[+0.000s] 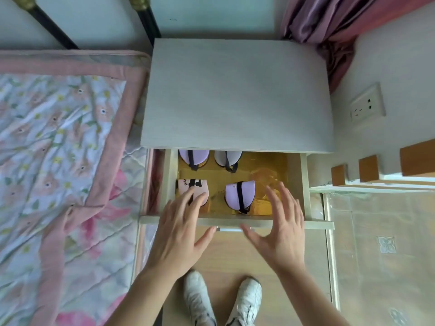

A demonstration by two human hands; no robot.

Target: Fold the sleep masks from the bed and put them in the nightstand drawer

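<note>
Lilac masks (237, 194) with black straps, one pink (186, 185); amber drawer (259, 165) floor; pale grey nightstand (237, 95); pink-bordered floral quilt (58, 137); mauve curtain (329, 22); white shoes (247, 300).

The drawer (295, 184) stands pulled out from under the nightstand top (235, 95). Its yellow floor carries four folded masks. Two lilac masks (194, 157) (227, 158) lie at the rear, partly under the top. A pink mask (186, 185) lies at the front left corner. A third lilac mask (236, 194) lies just right of the pink mask, apart from it. The bed (58, 149) adjoins the nightstand's left side and carries a floral quilt (47, 118).
</note>
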